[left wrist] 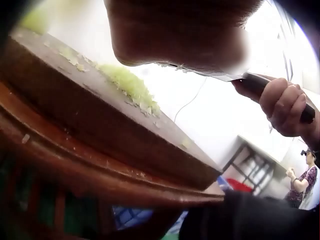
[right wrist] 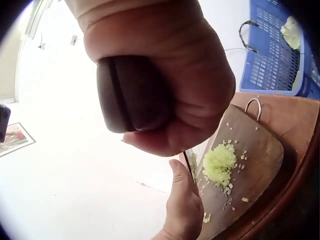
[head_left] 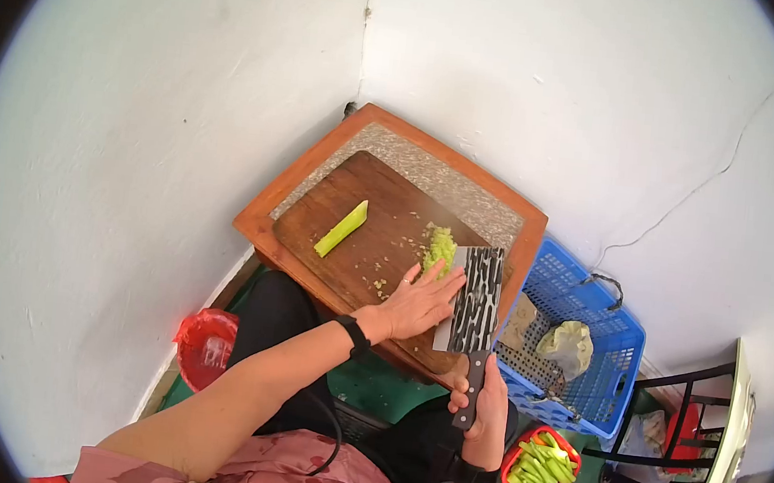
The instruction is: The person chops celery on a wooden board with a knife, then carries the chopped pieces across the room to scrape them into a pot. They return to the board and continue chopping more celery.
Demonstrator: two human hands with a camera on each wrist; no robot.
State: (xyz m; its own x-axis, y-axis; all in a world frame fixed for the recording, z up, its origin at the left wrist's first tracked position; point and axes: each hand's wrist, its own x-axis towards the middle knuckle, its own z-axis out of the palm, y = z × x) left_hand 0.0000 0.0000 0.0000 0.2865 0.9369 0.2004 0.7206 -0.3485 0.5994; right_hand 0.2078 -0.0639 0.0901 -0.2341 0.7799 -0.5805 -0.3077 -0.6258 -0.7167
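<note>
My right hand [head_left: 490, 410] grips the dark riveted handle of a cleaver [head_left: 475, 297], whose wide blade has a black-and-silver pattern. The blade is over the right end of a wooden cutting board [head_left: 315, 216]. My left hand [head_left: 418, 302] lies with fingers extended and spread, fingertips at the blade's left side. Next to those fingertips is a pile of finely chopped pale green vegetable [head_left: 439, 248], also seen as a heap [right wrist: 220, 162] in the right wrist view. A long green vegetable piece [head_left: 342, 228] lies on the board's left part. Small bits are scattered between.
The board rests on a small wood-framed table [head_left: 398, 123] in a wall corner. Right of it stands a blue plastic basket [head_left: 619, 348] holding a plastic bag. Red containers, one with green vegetable pieces [head_left: 540, 466], sit low at right; a red bin [head_left: 206, 350] stands left.
</note>
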